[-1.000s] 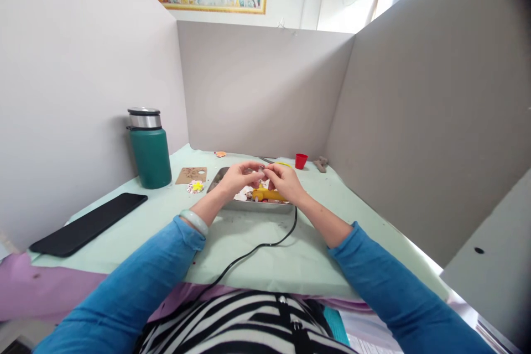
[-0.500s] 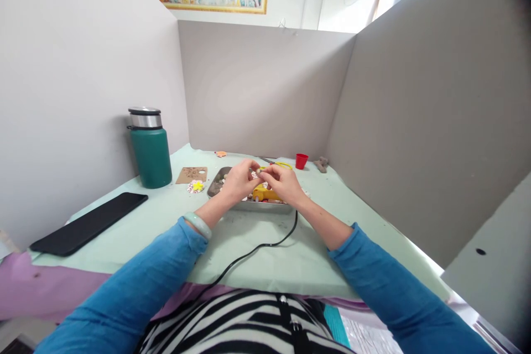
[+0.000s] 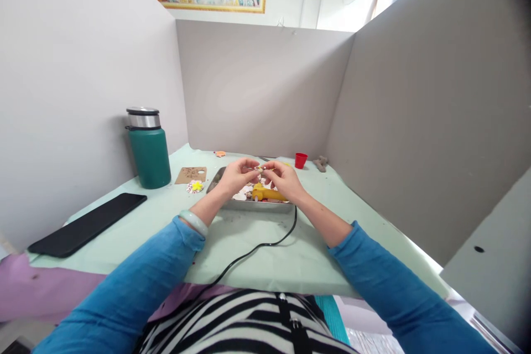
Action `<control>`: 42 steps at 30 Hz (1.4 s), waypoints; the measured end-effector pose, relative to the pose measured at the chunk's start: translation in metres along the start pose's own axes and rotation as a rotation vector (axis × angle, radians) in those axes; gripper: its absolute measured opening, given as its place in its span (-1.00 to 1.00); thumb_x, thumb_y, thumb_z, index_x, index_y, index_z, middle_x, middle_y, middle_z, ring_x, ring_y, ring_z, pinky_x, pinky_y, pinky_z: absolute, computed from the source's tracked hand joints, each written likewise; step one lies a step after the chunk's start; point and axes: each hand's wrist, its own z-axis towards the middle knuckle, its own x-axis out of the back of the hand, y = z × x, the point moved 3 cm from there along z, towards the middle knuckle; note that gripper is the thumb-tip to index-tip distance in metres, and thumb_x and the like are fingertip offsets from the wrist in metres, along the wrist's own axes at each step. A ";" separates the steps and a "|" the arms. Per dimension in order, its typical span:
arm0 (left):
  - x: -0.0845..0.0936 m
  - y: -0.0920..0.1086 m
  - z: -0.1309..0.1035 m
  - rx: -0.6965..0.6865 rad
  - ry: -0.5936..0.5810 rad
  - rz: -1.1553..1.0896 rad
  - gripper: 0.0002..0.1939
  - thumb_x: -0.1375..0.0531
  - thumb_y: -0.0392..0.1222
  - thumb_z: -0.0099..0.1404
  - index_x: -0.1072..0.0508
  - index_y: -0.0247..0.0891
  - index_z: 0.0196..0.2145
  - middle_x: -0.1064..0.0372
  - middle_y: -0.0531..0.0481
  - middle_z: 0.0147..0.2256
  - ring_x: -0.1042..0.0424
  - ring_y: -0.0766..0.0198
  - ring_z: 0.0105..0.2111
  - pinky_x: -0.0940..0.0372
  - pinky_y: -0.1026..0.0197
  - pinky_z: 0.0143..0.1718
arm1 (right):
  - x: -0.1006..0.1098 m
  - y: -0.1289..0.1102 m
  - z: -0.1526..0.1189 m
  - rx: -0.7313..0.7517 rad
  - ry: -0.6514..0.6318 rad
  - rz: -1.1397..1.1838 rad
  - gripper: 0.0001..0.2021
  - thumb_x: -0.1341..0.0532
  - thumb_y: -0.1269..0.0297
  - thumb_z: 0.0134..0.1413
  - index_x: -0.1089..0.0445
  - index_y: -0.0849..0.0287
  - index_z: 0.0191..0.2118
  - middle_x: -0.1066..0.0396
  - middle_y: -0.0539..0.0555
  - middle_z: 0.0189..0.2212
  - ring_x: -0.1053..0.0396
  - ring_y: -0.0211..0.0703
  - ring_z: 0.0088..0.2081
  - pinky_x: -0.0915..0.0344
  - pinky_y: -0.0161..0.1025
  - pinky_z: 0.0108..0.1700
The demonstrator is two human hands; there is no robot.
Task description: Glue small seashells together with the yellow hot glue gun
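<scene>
My left hand and my right hand meet above a metal tray, fingertips pinched together. Between them is a small, light-coloured piece with a bit of yellow; its kind is too small to make out. Both hands grip it from opposite sides. In the tray, below my fingers, lies a yellow hot glue gun among several pale and brown bits. A black cord runs from the tray's right side toward me. Scissors with yellow handles are mostly hidden behind my right hand.
To the left stand a green bottle and a black flat slab. A brown card and a flower piece with a yellow centre lie left of the tray. Behind are a red cup and a grey-brown lump. Grey panels enclose the table.
My hands have drawn slightly apart and turned, so the small piece between the fingertips shows more. More of the tray's contents is visible under them. The view has shifted slightly.
</scene>
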 end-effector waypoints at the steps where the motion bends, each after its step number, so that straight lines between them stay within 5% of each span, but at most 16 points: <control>1: 0.000 0.000 0.000 0.022 -0.006 -0.030 -0.65 -0.29 -0.09 0.01 -0.38 -0.32 -0.27 -0.42 0.00 -0.50 -0.46 0.27 -0.46 -0.34 0.24 -0.38 | 0.000 -0.001 0.000 0.016 -0.002 -0.004 -0.79 -0.14 0.18 0.03 -0.37 0.17 -0.26 -0.39 0.01 -0.43 -0.37 -0.27 -0.48 -0.27 -0.34 -0.49; 7: -0.001 0.000 -0.001 0.001 -0.042 -0.151 -0.65 -0.34 -0.11 -0.03 -0.40 -0.34 -0.31 -0.47 -0.05 -0.43 -0.48 0.23 -0.37 -0.36 0.11 -0.20 | 0.000 -0.003 -0.001 0.054 -0.008 -0.056 -0.81 -0.14 0.20 0.04 -0.38 0.18 -0.27 -0.42 0.04 -0.41 -0.37 -0.26 -0.45 -0.27 -0.33 -0.46; 17: 0.002 -0.006 0.005 -0.116 0.016 -0.058 -0.73 -0.32 -0.17 -0.07 -0.41 -0.33 -0.39 -0.45 -0.08 -0.30 -0.46 0.21 -0.31 -0.34 0.12 -0.20 | -0.001 -0.004 -0.002 0.062 0.003 -0.080 -0.78 -0.13 0.18 0.05 -0.38 0.19 -0.24 -0.43 0.05 -0.37 -0.38 -0.27 -0.44 -0.27 -0.33 -0.45; 42: 0.002 -0.003 0.001 0.008 -0.037 -0.035 -0.70 -0.32 -0.13 -0.04 -0.44 -0.32 -0.35 -0.47 -0.03 -0.45 -0.48 0.22 -0.38 -0.35 0.16 -0.25 | -0.001 -0.002 -0.004 0.063 -0.007 -0.096 -0.77 -0.10 0.18 0.10 -0.38 0.18 -0.21 -0.40 0.02 -0.43 -0.37 -0.28 -0.46 -0.27 -0.35 -0.45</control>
